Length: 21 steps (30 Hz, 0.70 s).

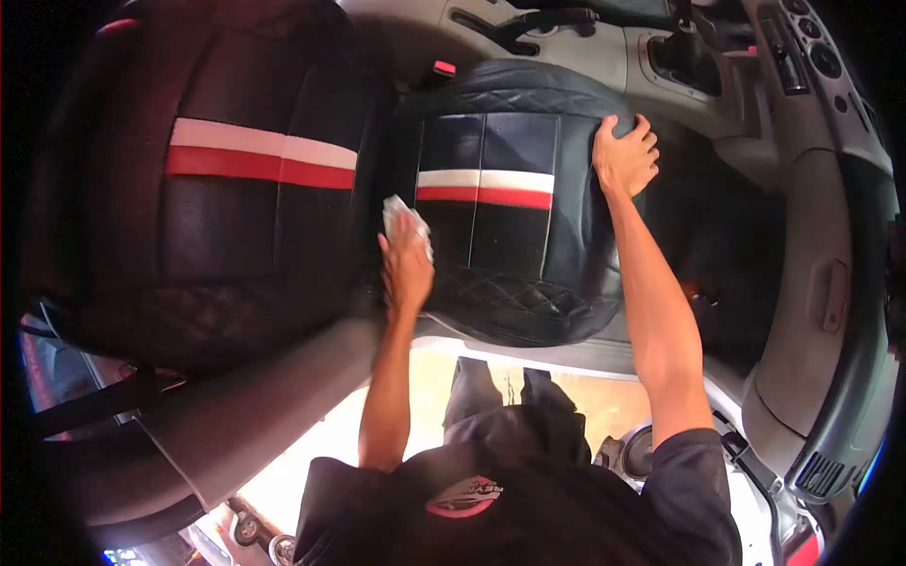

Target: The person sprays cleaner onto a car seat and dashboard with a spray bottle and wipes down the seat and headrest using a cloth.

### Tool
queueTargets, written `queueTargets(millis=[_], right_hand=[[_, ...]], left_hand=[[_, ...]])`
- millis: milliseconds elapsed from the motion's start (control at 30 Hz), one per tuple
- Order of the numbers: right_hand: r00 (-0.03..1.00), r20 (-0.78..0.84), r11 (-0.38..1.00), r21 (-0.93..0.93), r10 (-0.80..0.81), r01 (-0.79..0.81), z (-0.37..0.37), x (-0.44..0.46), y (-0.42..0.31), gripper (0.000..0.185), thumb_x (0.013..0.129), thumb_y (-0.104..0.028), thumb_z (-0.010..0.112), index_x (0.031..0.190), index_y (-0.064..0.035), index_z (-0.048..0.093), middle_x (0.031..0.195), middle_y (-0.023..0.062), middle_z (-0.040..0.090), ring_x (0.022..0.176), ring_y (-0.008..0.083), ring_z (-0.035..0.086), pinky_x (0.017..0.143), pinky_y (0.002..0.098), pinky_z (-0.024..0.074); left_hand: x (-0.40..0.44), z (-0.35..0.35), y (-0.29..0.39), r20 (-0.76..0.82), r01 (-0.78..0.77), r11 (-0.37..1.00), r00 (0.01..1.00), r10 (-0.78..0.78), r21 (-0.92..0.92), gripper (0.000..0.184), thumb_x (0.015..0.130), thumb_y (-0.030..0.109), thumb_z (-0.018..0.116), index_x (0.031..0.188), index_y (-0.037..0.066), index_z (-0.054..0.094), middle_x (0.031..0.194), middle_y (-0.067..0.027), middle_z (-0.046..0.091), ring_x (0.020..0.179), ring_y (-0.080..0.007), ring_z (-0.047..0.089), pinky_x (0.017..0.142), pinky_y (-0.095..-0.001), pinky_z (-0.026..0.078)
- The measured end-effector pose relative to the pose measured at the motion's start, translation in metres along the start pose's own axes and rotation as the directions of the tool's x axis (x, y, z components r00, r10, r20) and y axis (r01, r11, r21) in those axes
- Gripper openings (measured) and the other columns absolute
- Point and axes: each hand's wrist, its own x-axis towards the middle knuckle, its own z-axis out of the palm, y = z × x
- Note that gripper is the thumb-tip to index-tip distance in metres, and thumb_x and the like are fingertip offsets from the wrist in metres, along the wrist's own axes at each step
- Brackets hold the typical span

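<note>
Between backrest [316, 222] and cushion [514, 226], holding cloth [394, 205] under left fingers [406, 226]. At front edge, gripping cushion with right fingers [648, 141].

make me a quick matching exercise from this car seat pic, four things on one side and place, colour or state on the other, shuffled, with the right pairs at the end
Things
1. left hand
2. right hand
3. cloth
4. gear lever

Places, colours, states
A. white
B. at the front edge of the seat cushion
C. set in the grey console
D. holding something against the seat

Right pairs: 1-D, 2-B, 3-A, 4-C
</note>
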Motion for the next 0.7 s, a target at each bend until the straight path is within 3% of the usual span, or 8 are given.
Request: queueTargets(millis=[167, 267, 367, 433, 500, 533, 633, 700], right_hand=[[0.999, 0.03, 1.0, 0.018, 0.012, -0.012, -0.002, 0.0, 0.001, 0.068, 0.094, -0.056, 0.05, 0.144, -0.0102, 0.055, 0.138, 0.0188, 0.061, 0.126, 0.0401, 0.058, 0.106, 0.0519, 0.0432], [0.998, 0.065, 1.0, 0.004, 0.022, -0.022, -0.003, -0.001, 0.001, 0.069, 0.095, -0.059, 0.05, 0.146, -0.012, 0.054, 0.141, 0.0173, 0.06, 0.128, 0.0393, 0.057, 0.108, 0.0512, 0.0426], [0.999, 0.037, 1.0, 0.022, 0.01, -0.011, -0.002, 0.003, 0.0, 0.068, 0.095, -0.057, 0.05, 0.144, -0.0106, 0.055, 0.139, 0.0185, 0.06, 0.126, 0.0403, 0.058, 0.106, 0.0515, 0.0434], [1.0, 0.001, 1.0, 0.014, -0.005, 0.005, -0.001, 0.0, 0.001, 0.067, 0.094, -0.054, 0.05, 0.143, -0.009, 0.056, 0.137, 0.0204, 0.061, 0.124, 0.0412, 0.059, 0.105, 0.0514, 0.0438], [1.0, 0.006, 1.0, 0.024, -0.009, 0.009, -0.001, 0.001, 0.0, 0.067, 0.094, -0.055, 0.05, 0.142, -0.0086, 0.056, 0.136, 0.0202, 0.061, 0.122, 0.0413, 0.059, 0.105, 0.0522, 0.0439], [1.0, 0.007, 1.0, 0.031, -0.005, 0.004, -0.001, 0.0, 0.001, 0.067, 0.094, -0.055, 0.05, 0.142, -0.0086, 0.056, 0.136, 0.0202, 0.061, 0.122, 0.0413, 0.059, 0.105, 0.0525, 0.0439], [1.0, 0.013, 1.0, 0.022, 0.003, -0.003, 0.0, -0.001, 0.004, 0.067, 0.094, -0.055, 0.05, 0.142, -0.0083, 0.056, 0.135, 0.0205, 0.061, 0.123, 0.0411, 0.059, 0.106, 0.0528, 0.0436], [1.0, 0.015, 1.0, 0.025, -0.005, 0.005, -0.001, 0.002, 0.0, 0.067, 0.094, -0.055, 0.05, 0.142, -0.0081, 0.056, 0.136, 0.0209, 0.061, 0.124, 0.0411, 0.058, 0.107, 0.0528, 0.0433]], left_hand=[[-0.073, -0.012, 0.072, -0.094, -0.078, 0.91, 0.995, 0.043, -0.408, 0.048, 0.09, -0.004, 0.064, 0.137, -0.001, 0.063, 0.144, -0.0214, 0.061, 0.138, -0.0403, 0.054, 0.12, -0.0487, 0.039], [-0.101, -0.016, 0.078, -0.061, -0.112, 0.931, 0.993, 0.097, -0.346, 0.04, 0.089, -0.005, 0.06, 0.129, -0.004, 0.066, 0.142, -0.0192, 0.064, 0.138, -0.0374, 0.055, 0.121, -0.0506, 0.038], [-0.041, -0.014, 0.024, 0.007, -0.028, 0.985, 1.0, 0.029, -0.17, 0.036, 0.097, 0.002, 0.055, 0.131, -0.004, 0.066, 0.144, -0.0232, 0.061, 0.138, -0.0391, 0.055, 0.121, -0.0529, 0.036], [-0.004, -0.009, 0.0, 0.016, -0.073, 0.981, 0.997, 0.077, -0.179, 0.036, 0.099, 0.003, 0.053, 0.132, -0.005, 0.064, 0.145, -0.0244, 0.06, 0.139, -0.0397, 0.054, 0.122, -0.0529, 0.035], [-0.033, -0.007, 0.023, 0.028, 0.007, 0.978, 1.0, -0.001, -0.207, 0.037, 0.099, 0.003, 0.054, 0.134, -0.007, 0.062, 0.147, -0.0252, 0.058, 0.14, -0.0405, 0.052, 0.123, -0.0508, 0.035], [-0.054, -0.015, 0.047, -0.014, -0.027, 0.959, 1.0, 0.024, -0.282, 0.037, 0.099, 0.005, 0.057, 0.135, -0.002, 0.063, 0.143, -0.0224, 0.062, 0.135, -0.0409, 0.056, 0.121, -0.0514, 0.037], [-0.088, -0.017, 0.068, 0.038, -0.064, 0.967, 0.996, 0.076, -0.245, 0.042, 0.099, 0.003, 0.055, 0.14, -0.003, 0.06, 0.15, -0.0229, 0.057, 0.144, -0.0383, 0.05, 0.123, -0.0526, 0.034], [-0.058, -0.007, 0.046, 0.033, -0.103, 0.988, 0.994, 0.107, -0.116, 0.042, 0.1, 0.005, 0.057, 0.141, -0.004, 0.059, 0.151, -0.0228, 0.055, 0.147, -0.0346, 0.048, 0.123, -0.0492, 0.036]])
